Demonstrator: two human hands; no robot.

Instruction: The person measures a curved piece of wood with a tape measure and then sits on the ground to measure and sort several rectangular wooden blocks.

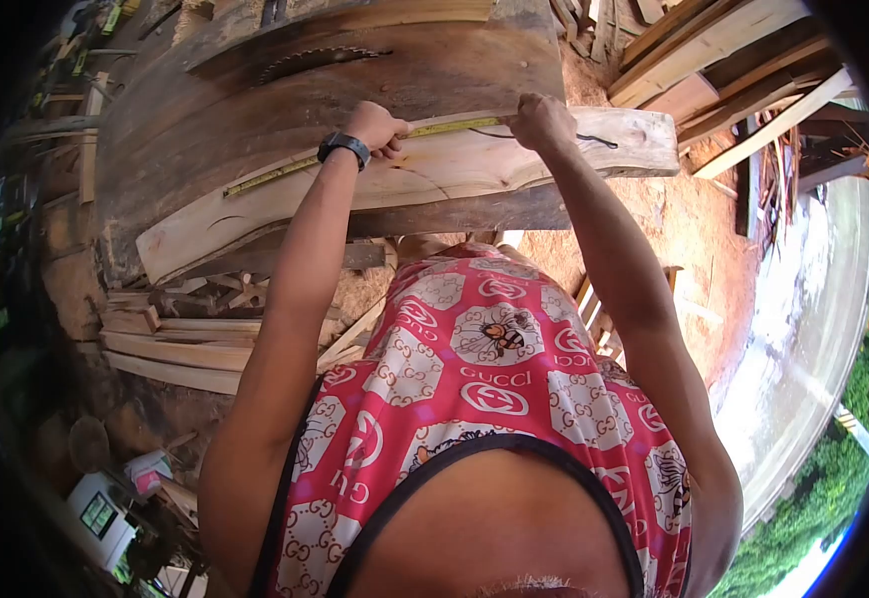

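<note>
Sleeveless pink top (502, 371), dark wristwatch (344, 149)

Sunlit reddish ground (705, 254) lies beside a pale paved strip (808, 334) and green foliage (803, 533).

Your right hand (544, 123) hides its fingertips; tape measure (459, 126) markings too small to read; your left forearm (305, 239) covers part of plank (454, 167).

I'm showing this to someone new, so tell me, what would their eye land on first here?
Probably the bright pink-and-white patterned sleeveless shirt, filling the lower middle. Next might come the thin yellow measuring tape along the long pale wooden plank, with the left hand and right hand both on the tape. Beyond the plank, a dark toothed metal blade shows in the broad brown wooden tabletop.
</note>
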